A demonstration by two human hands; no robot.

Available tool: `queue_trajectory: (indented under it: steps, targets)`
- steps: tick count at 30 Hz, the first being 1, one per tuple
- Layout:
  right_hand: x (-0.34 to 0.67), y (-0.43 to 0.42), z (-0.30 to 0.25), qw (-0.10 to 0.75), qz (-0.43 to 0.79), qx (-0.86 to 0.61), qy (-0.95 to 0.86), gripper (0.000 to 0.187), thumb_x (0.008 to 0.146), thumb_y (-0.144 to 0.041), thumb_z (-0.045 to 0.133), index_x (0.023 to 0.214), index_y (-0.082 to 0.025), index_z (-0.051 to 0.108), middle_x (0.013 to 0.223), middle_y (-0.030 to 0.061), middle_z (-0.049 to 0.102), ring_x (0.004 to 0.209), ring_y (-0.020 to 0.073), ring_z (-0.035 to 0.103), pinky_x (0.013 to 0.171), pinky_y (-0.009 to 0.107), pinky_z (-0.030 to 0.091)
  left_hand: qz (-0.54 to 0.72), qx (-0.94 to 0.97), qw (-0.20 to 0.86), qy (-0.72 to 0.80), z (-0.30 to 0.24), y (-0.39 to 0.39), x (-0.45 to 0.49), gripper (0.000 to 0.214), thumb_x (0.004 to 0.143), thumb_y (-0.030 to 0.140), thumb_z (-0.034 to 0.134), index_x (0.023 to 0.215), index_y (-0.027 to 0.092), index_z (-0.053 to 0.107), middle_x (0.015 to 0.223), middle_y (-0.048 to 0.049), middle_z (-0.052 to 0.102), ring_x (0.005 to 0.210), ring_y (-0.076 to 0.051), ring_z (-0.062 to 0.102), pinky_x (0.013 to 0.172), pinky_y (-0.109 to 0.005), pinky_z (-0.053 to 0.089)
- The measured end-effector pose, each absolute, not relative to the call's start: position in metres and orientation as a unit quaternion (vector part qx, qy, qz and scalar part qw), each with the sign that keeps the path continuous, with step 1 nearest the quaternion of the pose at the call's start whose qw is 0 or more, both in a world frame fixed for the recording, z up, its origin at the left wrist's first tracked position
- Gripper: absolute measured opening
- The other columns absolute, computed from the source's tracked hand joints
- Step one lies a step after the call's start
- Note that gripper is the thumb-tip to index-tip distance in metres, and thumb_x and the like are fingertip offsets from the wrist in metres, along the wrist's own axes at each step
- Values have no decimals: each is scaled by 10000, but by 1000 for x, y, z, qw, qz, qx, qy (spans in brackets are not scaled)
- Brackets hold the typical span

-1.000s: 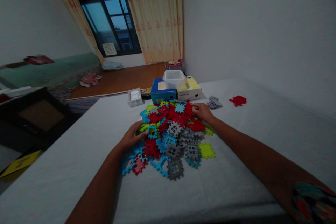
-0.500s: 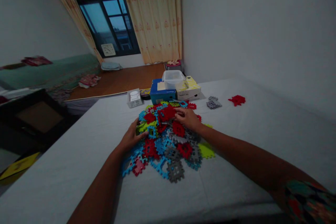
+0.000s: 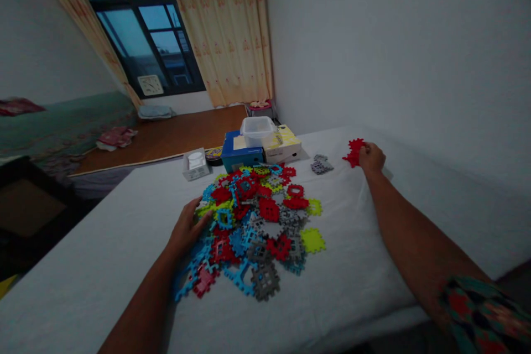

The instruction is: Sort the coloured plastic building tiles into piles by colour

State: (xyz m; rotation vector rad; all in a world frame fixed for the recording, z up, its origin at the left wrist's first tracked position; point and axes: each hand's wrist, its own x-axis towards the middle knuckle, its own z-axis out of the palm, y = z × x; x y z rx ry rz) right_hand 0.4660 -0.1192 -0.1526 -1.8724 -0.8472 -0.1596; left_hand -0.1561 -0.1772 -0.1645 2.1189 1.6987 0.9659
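A heap of interlocking plastic tiles [image 3: 269, 210] in red, blue, grey and lime lies on the white-covered surface. My left hand [image 3: 186, 228] rests at the heap's left edge, thumb and fingers apart, beside a blue frame-shaped tile [image 3: 224, 219]. Off to the right, my right hand [image 3: 372, 158] is closed on a red tile [image 3: 355, 145], with more red just below it. I cannot tell how many red tiles are there, since the fingers cover part of them. Between the heap and that hand sits a small group of grey tiles [image 3: 321, 164].
Behind the heap stand a blue box [image 3: 243, 159] and a yellow-and-white box [image 3: 284, 144], with a clear plastic tub [image 3: 258, 131] on top. A small white box [image 3: 196, 165] is to their left. A wall [image 3: 394, 55] runs along the right.
My right hand has moved from the heap to the red tiles at the right. The left hand stays at the heap's left edge. The view has shifted slightly to the right.
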Motion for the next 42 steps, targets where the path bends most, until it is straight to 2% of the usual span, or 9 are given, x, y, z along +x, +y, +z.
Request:
queue_trajectory:
  steps: [5,11,14,17,23,26,33,38,42]
  targets:
    - [499,-140,-182,421,-52,-847,-320,387,819,-253,540,1163,-144,681,1094,195,682,1009,315,629,881,457,479,312,735,130,587,-162,-179,-155,712,821,655,493,1345,173,516,1353,-148,574,1242,-314,549,1065,-483,425]
    - [475,-126,-177,453,-150,-803,-358,496,791,-279,574,1268,-146,599,1295,185,567,1126,301,546,911,438,461,315,734,136,586,-165,-178,-159,700,851,640,473,1374,174,496,1357,-148,566,1256,-298,538,1067,-465,426]
    - [432,-115,-163,474,-139,-716,-494,382,836,-264,514,1180,-157,640,1158,134,645,959,243,601,891,400,472,320,734,137,583,-168,-175,-162,688,864,636,459,1366,167,504,1349,-147,569,1248,-289,544,1041,-445,454]
    - [364,-111,-159,440,-32,-603,-664,305,869,-260,515,1116,-173,673,1036,101,699,813,204,621,844,364,496,320,735,128,584,-171,-174,-163,664,866,632,456,1342,175,527,1337,-138,584,1237,-289,554,1046,-449,450]
    - [255,-120,-175,285,45,-399,-870,394,939,-269,516,1317,-197,598,1296,113,630,1179,255,530,1008,425,418,315,735,120,588,-169,-177,-162,635,881,611,434,1339,183,534,1328,-126,597,1233,-277,561,1079,-445,417]
    - [244,-123,-178,243,54,-398,-883,387,930,-255,547,1307,-186,603,1313,124,621,1193,268,524,1013,441,404,306,736,118,592,-167,-177,-161,638,884,603,432,1343,171,533,1327,-132,600,1226,-278,566,1077,-442,417]
    - [249,-133,-167,238,21,-392,-888,222,921,-253,587,1097,-164,688,1106,116,694,1036,241,584,938,383,422,295,738,115,596,-164,-177,-160,633,888,596,419,1349,178,532,1314,-121,617,1218,-281,577,1059,-441,435]
    - [247,-137,-166,236,0,-410,-881,255,893,-313,632,1083,-151,682,1083,119,686,1037,242,587,924,365,426,299,735,124,596,-163,-176,-160,645,885,603,411,1348,170,528,1319,-129,614,1224,-282,573,1065,-447,428]
    - [249,-142,-164,225,-25,-435,-871,225,935,-269,549,1092,-177,682,1075,99,700,989,207,614,865,308,438,306,729,122,600,-164,-176,-160,651,871,620,422,1335,179,541,1307,-122,624,1219,-283,579,1059,-445,435]
